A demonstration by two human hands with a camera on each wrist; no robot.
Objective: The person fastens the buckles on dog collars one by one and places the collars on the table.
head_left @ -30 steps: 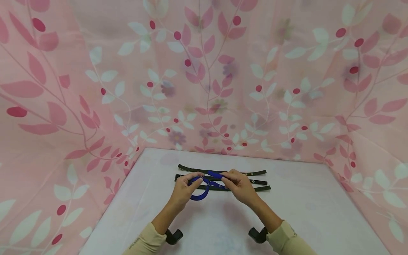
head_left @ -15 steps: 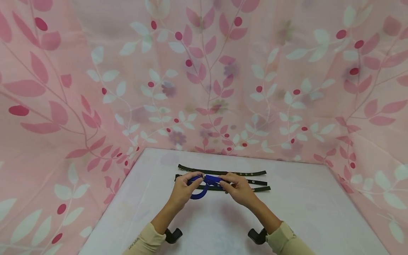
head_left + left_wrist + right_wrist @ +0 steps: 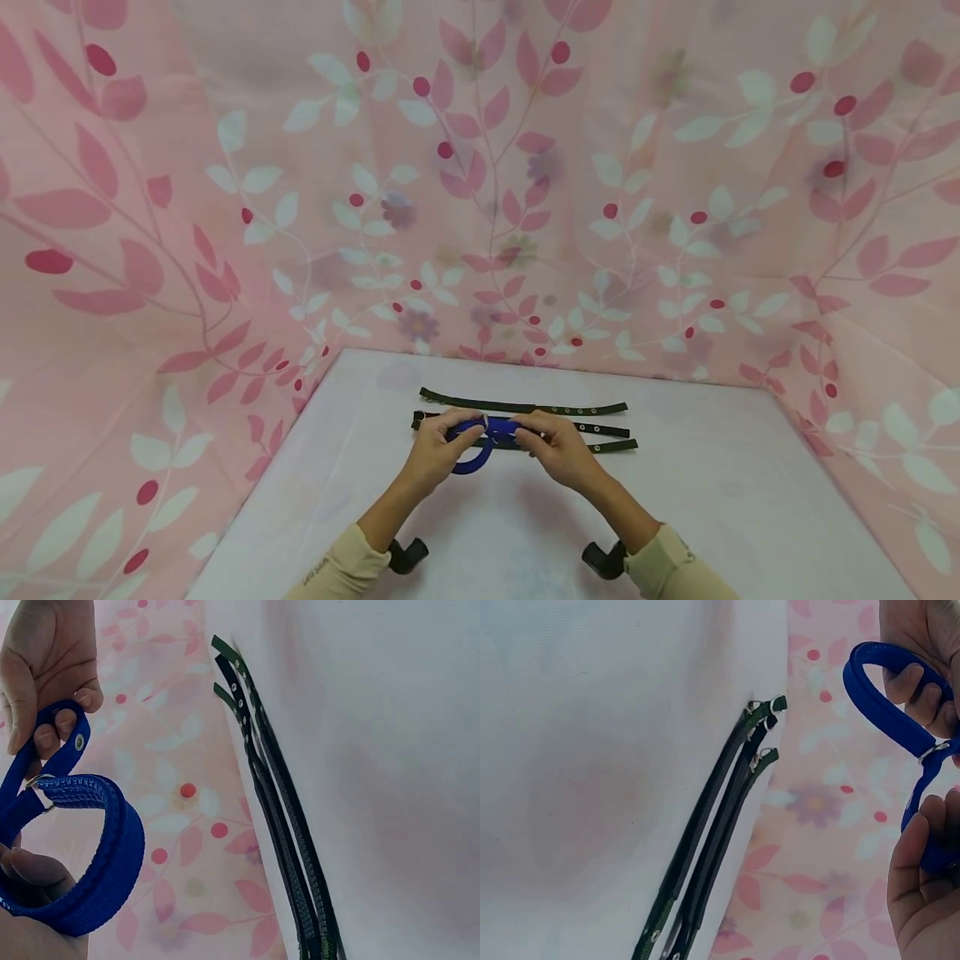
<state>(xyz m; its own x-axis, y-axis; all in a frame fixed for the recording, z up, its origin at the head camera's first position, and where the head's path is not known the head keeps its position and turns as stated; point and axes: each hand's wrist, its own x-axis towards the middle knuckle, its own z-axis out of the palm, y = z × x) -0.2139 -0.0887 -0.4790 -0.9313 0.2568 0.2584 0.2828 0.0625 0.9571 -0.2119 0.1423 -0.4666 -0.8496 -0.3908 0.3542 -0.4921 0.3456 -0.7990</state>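
Both hands hold a blue padded collar (image 3: 127,840) above the table, bent into a loop with its strap running through a metal buckle. My left hand (image 3: 437,446) pinches it beside the buckle (image 3: 41,784), thumb on the near side. With thumb and fingers my right hand (image 3: 562,450) grips the strap, which folds back in a small bend; a metal eyelet (image 3: 79,741) shows on it in the left wrist view. In the right wrist view the loop hangs from my left fingers (image 3: 930,705). Part of the buckle and strap is hidden by fingers.
Three dark green and black collars (image 3: 588,410) with eyelets lie side by side across the white table (image 3: 510,533), behind and below the hands. Floral pink cloth (image 3: 480,208) walls in the back and sides. A black device (image 3: 408,556) sits at each wrist.
My right hand has brought the raised strap down and level against the buckle, its fingers shifting along it. My left hand has stayed nearly in place.
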